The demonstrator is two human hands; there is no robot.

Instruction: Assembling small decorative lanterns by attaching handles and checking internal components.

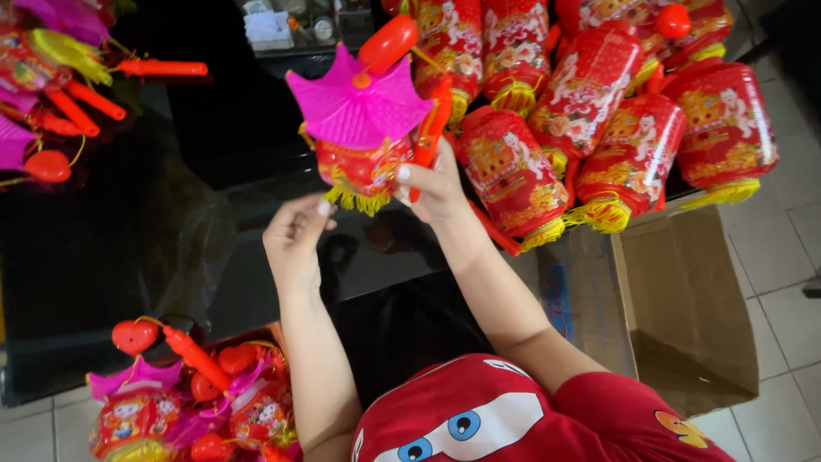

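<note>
My right hand (436,184) pinches the light, flimsy toy lantern (363,141) by its side above the black worktop (103,257), left hand (293,235) half-open just below its yellow fringe (359,201).

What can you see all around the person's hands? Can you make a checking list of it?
Surface: dark glossy table, reflective.
Job's things: small red lantern with pink roof and yellow fringe, held up by the right hand.
Clutter: row of red lanterns at the far right; more lanterns at the lower left; orange sticks at the upper left.
Hands: left hand just below the fringe; whether it touches it cannot be told.
Cables: nothing seen.
Surroundings: open cardboard box on a pale tiled floor.
</note>
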